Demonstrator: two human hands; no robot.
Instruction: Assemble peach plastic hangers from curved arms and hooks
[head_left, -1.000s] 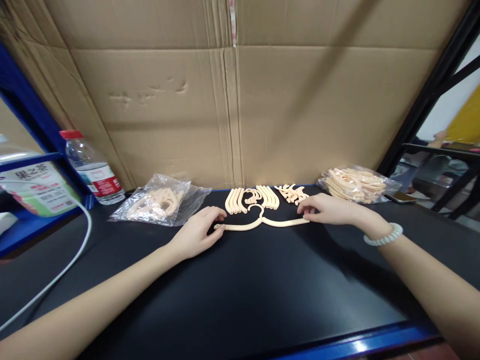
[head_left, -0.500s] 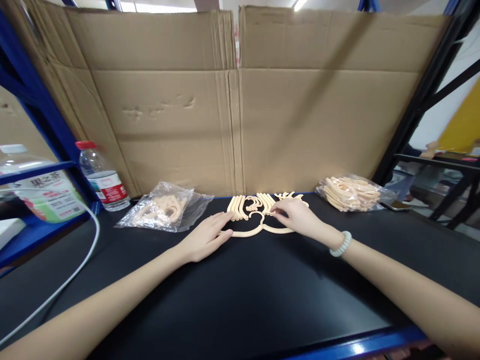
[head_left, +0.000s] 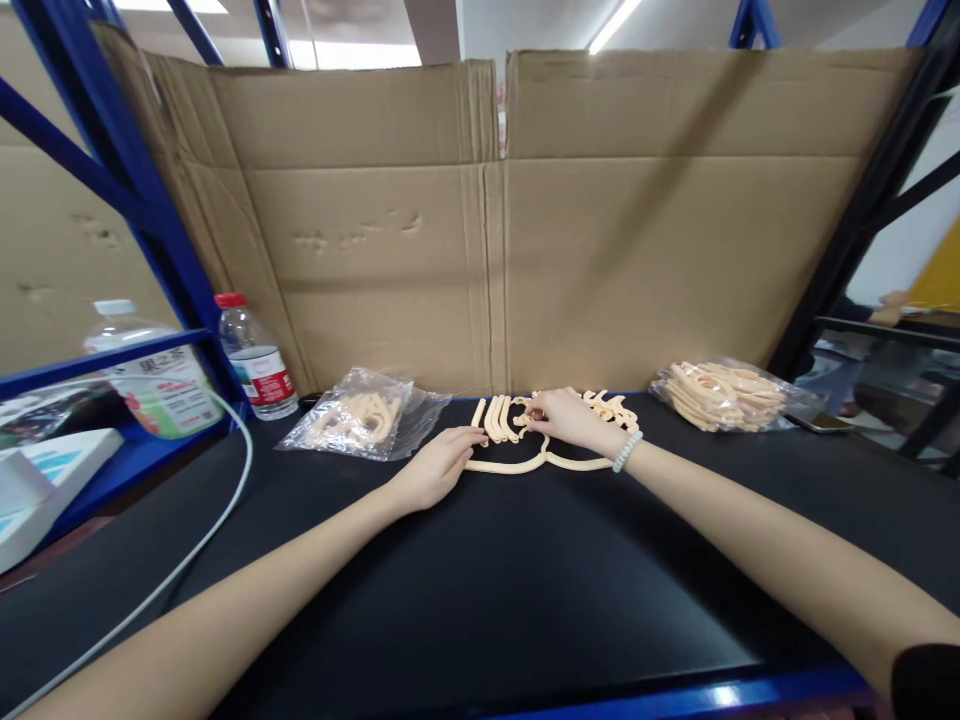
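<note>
Several beige curved strips point(head_left: 499, 418) lie side by side on the black table point(head_left: 480, 590), near the cardboard. In front of them a long beige curved piece point(head_left: 510, 466) rests flat, its left end beside my left hand point(head_left: 439, 465). The fingertips of that hand are at the leftmost strip and look closed on it. My right hand point(head_left: 566, 418) hovers over the middle of the pieces, fingers pinched near small curled parts; what it holds, if anything, is too small to make out. More small beige pieces point(head_left: 615, 410) lie to its right.
Clear bags of beige parts lie at the left point(head_left: 360, 420) and right point(head_left: 727, 395). A red-capped bottle point(head_left: 259, 365) stands by the blue frame. A white cable point(head_left: 217, 520) crosses the table's left side. Cardboard point(head_left: 390, 260) stands behind. A person's hand shows far right.
The view has shifted, so things appear further right. My right hand has moved left over the middle pieces. The fingers of my left hand have drawn in at the leftmost strip.
</note>
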